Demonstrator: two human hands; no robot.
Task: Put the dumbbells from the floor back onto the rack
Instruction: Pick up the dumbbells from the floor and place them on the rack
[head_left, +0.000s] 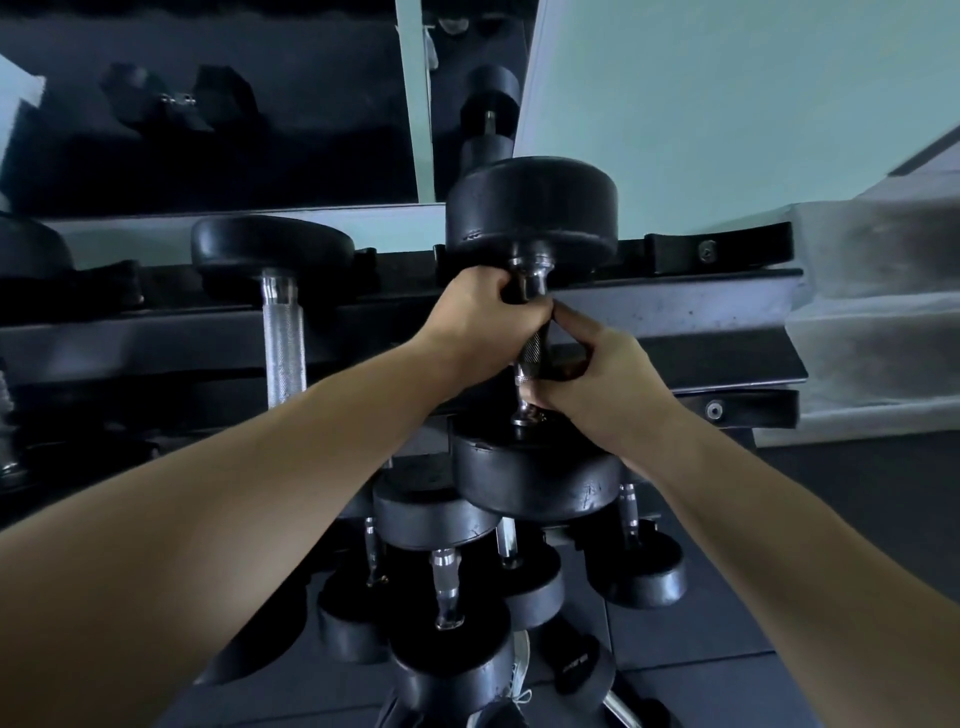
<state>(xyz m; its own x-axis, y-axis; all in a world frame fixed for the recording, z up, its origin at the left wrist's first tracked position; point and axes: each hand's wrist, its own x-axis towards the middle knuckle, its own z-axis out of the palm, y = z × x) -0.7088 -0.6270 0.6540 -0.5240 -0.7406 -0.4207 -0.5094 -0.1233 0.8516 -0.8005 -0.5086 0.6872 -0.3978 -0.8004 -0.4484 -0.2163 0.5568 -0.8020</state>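
I have both hands on the black rubber-headed dumbbell with the knurled steel handle (535, 332), and it sits over the dark metal rack (691, 312) near the rack's right end. My left hand (478, 322) is wrapped tight around the upper part of the handle, fingers (511, 291) curled fully round it just under the far head. My right hand (592, 364) is closed on the lower part of the handle, its thumb touching the left hand. The far head lies over the rack's back rail; the near head hangs past the front rail. I cannot tell whether the weight bears on the rails or on my hands. To the left on the same rack rests another black dumbbell with a bright steel handle (283, 322), well apart from mine. Below the rack's front edge, more black dumbbells (441, 566) lie clustered on the dark floor mat (727, 675).
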